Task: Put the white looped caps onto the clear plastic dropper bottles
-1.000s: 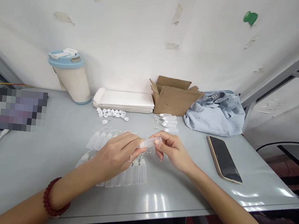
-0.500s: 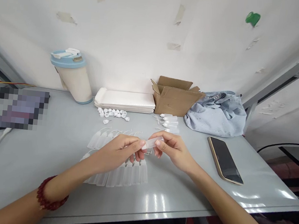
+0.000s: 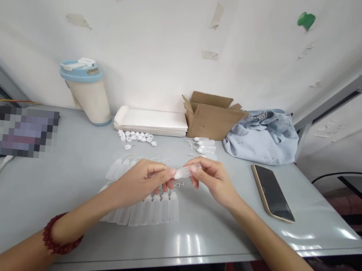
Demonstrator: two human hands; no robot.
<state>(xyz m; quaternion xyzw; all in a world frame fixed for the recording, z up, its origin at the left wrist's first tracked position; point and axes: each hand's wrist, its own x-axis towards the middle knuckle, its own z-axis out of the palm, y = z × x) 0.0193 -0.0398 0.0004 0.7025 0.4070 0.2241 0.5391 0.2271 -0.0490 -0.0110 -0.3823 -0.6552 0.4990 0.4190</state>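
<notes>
A small translucent plastic bottle (image 3: 184, 171) is held nearly level above the table between my two hands. My left hand (image 3: 150, 177) is closed, thumb and fingers pinching the white cap (image 3: 177, 175) at the bottle's left end. With thumb and forefinger my right hand (image 3: 210, 177) grips the body near its other end. Below and behind my left hand lie two rows of similar bottles (image 3: 155, 210) with white tops and thin white strings; my hand and forearm cover part of them.
Loose white caps (image 3: 140, 137) lie before a stack of white boxes (image 3: 153, 122). More bottles (image 3: 205, 146) lie near an open cardboard box (image 3: 214, 122). A cloth bag (image 3: 261, 139) and phone (image 3: 273, 192) are right; a tumbler (image 3: 88, 93) and blurred device (image 3: 24, 132) are left.
The bottle and both hands stay almost in place. My right fingers have shifted slightly along the bottle, and a little more of the white cap shows beside my left thumb.
</notes>
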